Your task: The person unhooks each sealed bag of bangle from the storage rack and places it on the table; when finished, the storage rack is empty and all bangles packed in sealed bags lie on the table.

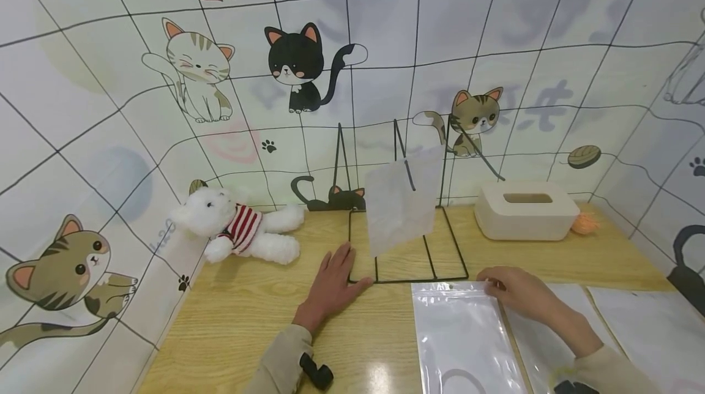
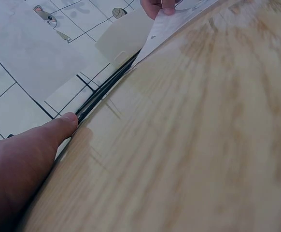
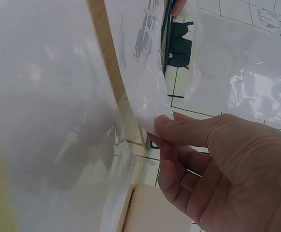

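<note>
My right hand [image 1: 523, 293] pinches the top right corner of a white zip bag [image 1: 459, 339] that lies on the table. Between thumb and fingers, the right wrist view shows that bag's corner [image 3: 138, 72] lifted. My left hand [image 1: 330, 284] rests on the table with fingers spread, against the front left corner of a black wire rack [image 1: 421, 281]. In the left wrist view the thumb [image 2: 58, 129] touches the rack's bar. Another pale zip bag [image 1: 401, 204] hangs from the rack's middle prong, above its base.
Two more white bags, one partly under my right forearm [image 1: 564, 308] and one farther right [image 1: 650, 327], lie on the table. A cream tissue box [image 1: 523, 223] with an orange tuft [image 1: 585, 223] stands behind. A white plush toy [image 1: 242, 229] lies at the left by the cat-print wall.
</note>
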A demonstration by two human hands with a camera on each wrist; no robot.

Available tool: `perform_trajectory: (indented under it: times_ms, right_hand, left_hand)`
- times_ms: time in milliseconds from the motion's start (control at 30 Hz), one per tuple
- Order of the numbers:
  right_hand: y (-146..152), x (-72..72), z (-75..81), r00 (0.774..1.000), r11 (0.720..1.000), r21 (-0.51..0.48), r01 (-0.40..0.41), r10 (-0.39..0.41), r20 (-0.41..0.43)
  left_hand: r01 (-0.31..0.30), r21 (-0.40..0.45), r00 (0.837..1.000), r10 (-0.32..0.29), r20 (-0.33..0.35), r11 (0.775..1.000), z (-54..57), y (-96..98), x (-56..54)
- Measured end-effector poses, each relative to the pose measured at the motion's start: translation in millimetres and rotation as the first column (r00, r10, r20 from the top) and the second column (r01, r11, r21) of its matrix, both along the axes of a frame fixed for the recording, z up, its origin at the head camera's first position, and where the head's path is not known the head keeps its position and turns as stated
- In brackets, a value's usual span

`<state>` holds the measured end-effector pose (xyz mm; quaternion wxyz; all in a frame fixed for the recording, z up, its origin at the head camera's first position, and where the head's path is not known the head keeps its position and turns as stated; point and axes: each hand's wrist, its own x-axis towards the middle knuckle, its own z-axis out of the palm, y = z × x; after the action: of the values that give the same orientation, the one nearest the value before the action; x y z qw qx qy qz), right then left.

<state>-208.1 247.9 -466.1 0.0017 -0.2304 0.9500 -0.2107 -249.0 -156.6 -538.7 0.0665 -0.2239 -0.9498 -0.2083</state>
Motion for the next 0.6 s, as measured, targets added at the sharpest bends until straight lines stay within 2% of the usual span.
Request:
perform_trajectory:
  times_ms: [267,467,600]
  right_hand:
    - [7,-5.7,-5.4,0.994,0.994,-0.045,-0.105,0.105,0.004]
    - [11,-14.6,-6.1,0.979,0.977,-0.058,-0.204,0.205,0.014]
    - [11,-18.7,-6.3,0.974,0.973,-0.047,-0.224,0.225,0.029]
  left_hand:
    - [-0.012,-0.016,1.0,0.013,0.017,1.0,-0.2,0.4,0.5]
    - [-0.017,-0.021,0.999,0.017,0.027,1.0,-0.8,-0.4,0.5]
    - [-0.02,-0.016,0.999,0.021,0.033,1.0,-0.9,-0.1,1.0]
